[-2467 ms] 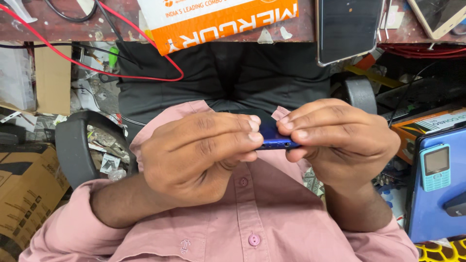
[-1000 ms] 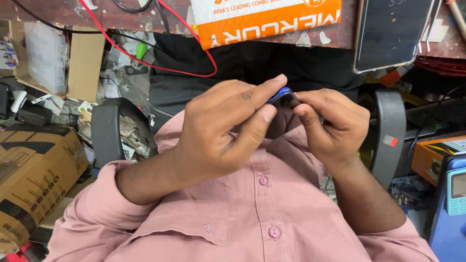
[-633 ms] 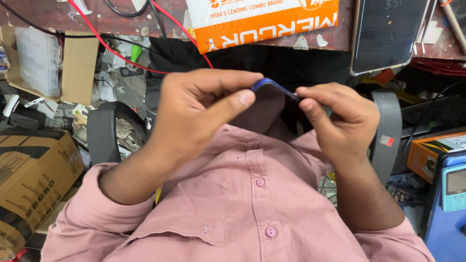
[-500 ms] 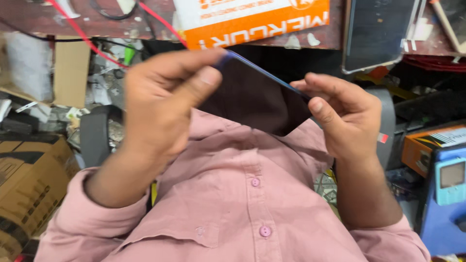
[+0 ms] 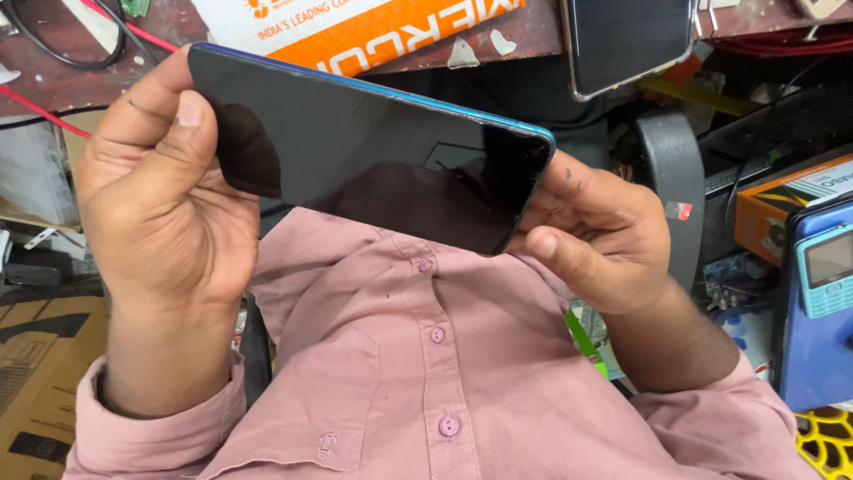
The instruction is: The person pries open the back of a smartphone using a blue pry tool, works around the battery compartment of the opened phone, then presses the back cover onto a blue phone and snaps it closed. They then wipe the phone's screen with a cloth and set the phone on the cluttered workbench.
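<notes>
A: Where was the phone (image 5: 373, 151)?
B: Held off the worktop (image 5: 53, 80). Left hand (image 5: 160, 204) fingers clamped one short end, right hand (image 5: 595, 231) fingers clamped the other. Long edges free, air above and below.
A: Surface?
B: Flat glossy black glass, blue rim, rounded corners. Soft pink buttoned shirt (image 5: 426, 373) beneath.

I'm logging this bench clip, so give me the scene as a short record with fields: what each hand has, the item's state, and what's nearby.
Held item: dark-screened smartphone with a blue edge, screen blank, facing the camera
Left hand: grips the phone's left end, thumb on the glass
Right hand: holds the phone's right end, fingers behind it
Clothing: pink buttoned shirt
Nearby: orange and white cardboard box above; second dark flat phone upper right; light blue keypad phone far right
</notes>
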Demonstrator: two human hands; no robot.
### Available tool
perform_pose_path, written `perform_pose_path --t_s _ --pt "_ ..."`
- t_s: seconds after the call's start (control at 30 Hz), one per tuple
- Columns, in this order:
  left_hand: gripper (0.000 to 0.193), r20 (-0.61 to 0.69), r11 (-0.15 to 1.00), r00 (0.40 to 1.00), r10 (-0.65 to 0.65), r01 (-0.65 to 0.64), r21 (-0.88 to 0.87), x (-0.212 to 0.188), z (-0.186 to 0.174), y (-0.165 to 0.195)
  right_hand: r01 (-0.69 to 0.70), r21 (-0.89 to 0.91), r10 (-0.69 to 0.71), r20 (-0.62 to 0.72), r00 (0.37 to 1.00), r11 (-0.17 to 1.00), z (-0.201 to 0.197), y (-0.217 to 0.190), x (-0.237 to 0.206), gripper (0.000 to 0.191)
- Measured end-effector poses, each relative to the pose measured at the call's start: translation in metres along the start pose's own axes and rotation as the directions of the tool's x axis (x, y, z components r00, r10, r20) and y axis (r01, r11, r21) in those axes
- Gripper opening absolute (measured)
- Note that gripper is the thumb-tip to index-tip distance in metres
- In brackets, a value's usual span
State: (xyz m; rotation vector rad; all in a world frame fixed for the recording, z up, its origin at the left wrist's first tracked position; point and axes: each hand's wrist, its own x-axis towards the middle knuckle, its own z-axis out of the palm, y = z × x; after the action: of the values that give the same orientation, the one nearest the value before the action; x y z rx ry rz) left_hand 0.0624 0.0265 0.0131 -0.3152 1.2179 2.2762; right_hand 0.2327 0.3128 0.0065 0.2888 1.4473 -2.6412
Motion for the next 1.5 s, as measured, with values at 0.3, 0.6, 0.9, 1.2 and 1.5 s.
perform_pose_path --t_s 0.3,0.6,0.9,1.2,1.5 --pt "0.02 0.032 0.995 0.995 0.09 -0.091 0.046 -0.005 -0.007 -0.007 -0.06 -0.32 0.018 -0.134 0.991 0.945 0.004 -0.009 0.007 0.049" --pt "0.019 0.046 0.971 0.98 0.195 -0.199 0.133 -0.014 -0.02 -0.006 0.113 -0.332 -0.118 0.004 0.993 0.936 -0.003 -0.012 0.005 0.038" --pt "0.021 0.104 0.904 0.944 0.314 -0.331 0.272 -0.024 -0.002 -0.004 0.08 -0.344 -0.124 -0.108 0.986 0.936 -0.017 -0.001 -0.006 0.029" --pt "0.019 0.104 0.916 0.955 0.277 -0.295 0.271 -0.016 -0.001 -0.003 0.072 -0.024 -0.074 -0.136 0.988 0.997 -0.015 0.004 -0.006 0.029" --pt "0.02 0.043 0.972 0.992 0.119 -0.125 0.201 -0.002 0.006 -0.008 -0.007 0.228 0.035 -0.122 0.992 0.974 -0.016 0.005 -0.015 0.027"
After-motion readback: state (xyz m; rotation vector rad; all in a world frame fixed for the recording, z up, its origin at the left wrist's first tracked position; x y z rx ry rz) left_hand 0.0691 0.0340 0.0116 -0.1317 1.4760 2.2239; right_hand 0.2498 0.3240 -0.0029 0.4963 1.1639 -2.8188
